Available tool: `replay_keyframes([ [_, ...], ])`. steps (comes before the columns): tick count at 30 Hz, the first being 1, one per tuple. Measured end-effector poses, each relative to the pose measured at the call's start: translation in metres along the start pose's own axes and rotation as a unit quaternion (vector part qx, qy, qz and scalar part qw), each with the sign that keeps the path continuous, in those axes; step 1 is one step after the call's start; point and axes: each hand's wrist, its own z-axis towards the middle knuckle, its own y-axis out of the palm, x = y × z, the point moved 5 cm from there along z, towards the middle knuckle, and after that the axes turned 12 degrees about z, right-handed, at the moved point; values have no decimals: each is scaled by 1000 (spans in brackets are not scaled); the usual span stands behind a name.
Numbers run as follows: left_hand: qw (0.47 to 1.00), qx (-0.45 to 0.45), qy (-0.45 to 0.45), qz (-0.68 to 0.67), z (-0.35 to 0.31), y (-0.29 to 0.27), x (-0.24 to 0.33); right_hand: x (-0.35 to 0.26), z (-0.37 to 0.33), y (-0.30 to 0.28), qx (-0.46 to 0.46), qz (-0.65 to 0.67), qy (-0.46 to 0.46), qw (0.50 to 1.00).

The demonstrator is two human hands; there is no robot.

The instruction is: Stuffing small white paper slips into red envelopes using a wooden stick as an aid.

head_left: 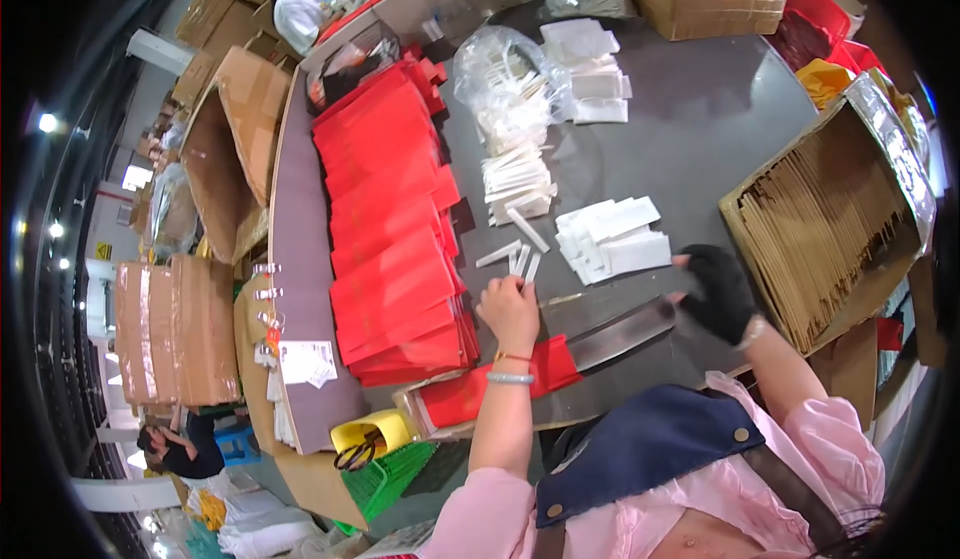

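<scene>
Where strips point(522, 260) lie, left hand point(508, 311) reaches.

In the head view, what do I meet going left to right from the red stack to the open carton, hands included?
Red stack, left hand, white pile between the hands, right hand, open carton.
</scene>
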Motion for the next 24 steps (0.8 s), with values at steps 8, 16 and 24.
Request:
replay_keyframes([
  [8,955,55,224,-186,-11,-19,83,146,-137,-154,149,-209,292,921],
  [16,956,45,247,-154,-4,4,128,154,-138,-141,144,-185,327,916],
  [24,947,70,261,-173,-10,6,128,140,-148,-159,305,-280,258,873],
])
